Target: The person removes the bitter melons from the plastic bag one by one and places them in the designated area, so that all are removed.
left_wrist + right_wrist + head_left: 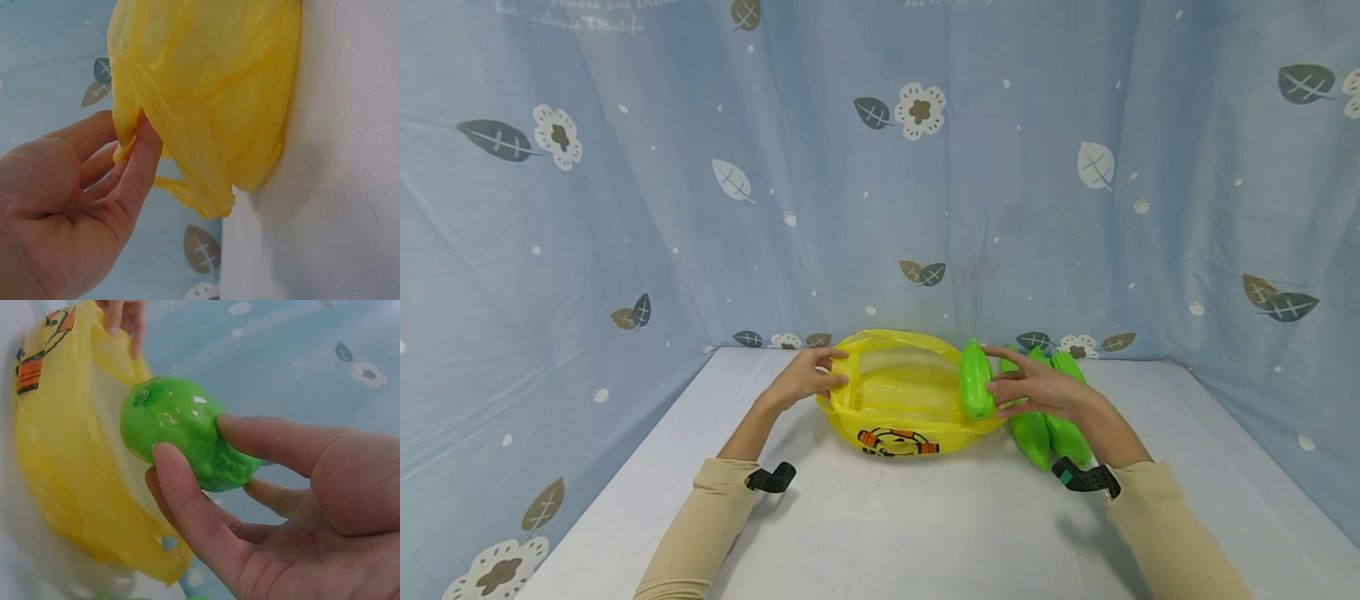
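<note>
A yellow plastic bag (842, 423) with an orange and black print lies on the white table, its mouth held wide. At the bag's left rim, my left hand (808, 377) pinches the thin plastic between thumb and fingers; the left wrist view shows this grip on the bag (212, 75) closely. My right hand (1041, 389) holds a glossy green, elongated toy vegetable (976, 382) by thumb and fingertips, upright at the right side of the bag's mouth. In the right wrist view the vegetable (178, 422) has a bumpy side and a small round nub at one end.
Several similar green vegetables (1067, 435) lie on the table to the right of the bag, partly behind my right hand. A blue curtain (820, 192) with leaf and flower prints encloses the white table (880, 525) at the back and sides.
</note>
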Demonstrator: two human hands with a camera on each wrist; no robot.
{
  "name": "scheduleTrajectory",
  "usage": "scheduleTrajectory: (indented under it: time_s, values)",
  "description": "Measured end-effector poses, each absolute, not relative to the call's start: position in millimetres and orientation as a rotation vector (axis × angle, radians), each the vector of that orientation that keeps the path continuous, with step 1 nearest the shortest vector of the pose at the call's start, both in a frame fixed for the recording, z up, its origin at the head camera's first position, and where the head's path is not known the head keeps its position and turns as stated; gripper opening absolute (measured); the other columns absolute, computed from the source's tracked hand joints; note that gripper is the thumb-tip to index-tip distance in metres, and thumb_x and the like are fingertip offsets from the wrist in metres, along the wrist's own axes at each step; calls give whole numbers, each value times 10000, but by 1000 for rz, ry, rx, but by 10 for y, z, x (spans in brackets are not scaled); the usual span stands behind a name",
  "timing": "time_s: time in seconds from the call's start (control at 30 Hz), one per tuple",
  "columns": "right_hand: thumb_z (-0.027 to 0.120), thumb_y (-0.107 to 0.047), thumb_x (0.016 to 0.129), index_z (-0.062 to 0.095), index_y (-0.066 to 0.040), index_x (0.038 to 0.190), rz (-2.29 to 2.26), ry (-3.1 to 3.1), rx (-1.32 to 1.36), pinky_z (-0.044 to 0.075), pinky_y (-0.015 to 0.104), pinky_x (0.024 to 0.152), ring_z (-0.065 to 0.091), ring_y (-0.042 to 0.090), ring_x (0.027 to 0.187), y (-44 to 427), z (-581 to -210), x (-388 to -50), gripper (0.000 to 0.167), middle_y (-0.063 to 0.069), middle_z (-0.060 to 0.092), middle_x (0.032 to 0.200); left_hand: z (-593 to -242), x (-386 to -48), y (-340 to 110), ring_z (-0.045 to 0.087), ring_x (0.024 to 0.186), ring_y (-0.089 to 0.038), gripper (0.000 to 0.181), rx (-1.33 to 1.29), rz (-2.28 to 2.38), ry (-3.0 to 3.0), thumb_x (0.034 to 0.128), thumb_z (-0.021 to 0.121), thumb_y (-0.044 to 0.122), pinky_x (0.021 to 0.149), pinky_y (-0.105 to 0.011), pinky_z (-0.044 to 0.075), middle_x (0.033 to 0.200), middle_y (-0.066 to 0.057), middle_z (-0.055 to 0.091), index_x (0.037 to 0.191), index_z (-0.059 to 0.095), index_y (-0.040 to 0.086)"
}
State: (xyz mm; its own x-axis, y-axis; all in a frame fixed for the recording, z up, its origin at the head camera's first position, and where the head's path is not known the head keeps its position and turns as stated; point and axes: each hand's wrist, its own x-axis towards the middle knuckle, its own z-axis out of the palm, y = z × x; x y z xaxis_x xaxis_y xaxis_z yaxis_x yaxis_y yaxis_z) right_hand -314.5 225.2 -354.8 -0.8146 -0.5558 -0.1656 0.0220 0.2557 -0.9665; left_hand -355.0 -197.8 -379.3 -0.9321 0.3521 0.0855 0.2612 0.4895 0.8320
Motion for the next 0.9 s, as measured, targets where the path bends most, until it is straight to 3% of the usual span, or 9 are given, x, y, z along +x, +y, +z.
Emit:
scheduleTrajectory:
  time_s: [0.33,0.63,0.9]
  values:
    - [602,-217,987,12,-264,1591,-1557,2110,-462,563,469,940,612,285,1135,2483,-3522,-3085,845,329,138,1560,-3806,-3559,-1977,649,835,-202,504,541,1416,2646,889,735,179,701,-350,622,1163,-169,565,1361,572,114]
    - [599,-219,989,-12,-259,1592,-1536,2149,-447,563,468,940,580,305,1206,2686,-3530,-3054,860,340,92,1571,-3819,-3574,-1978,658,798,-200,502,543,1423,2646,884,739,166,692,-357,622,1098,-163,590,1355,575,109]
    - [588,-203,992,-20,-229,1592,-1533,2160,-451,564,473,936,598,287,1160,2808,-3509,-3013,855,364,90,1551,-3829,-3580,-1982,658,814,-202,505,549,1428,2640,883,741,169,694,-363,622,1109,-164,589,1357,577,107]
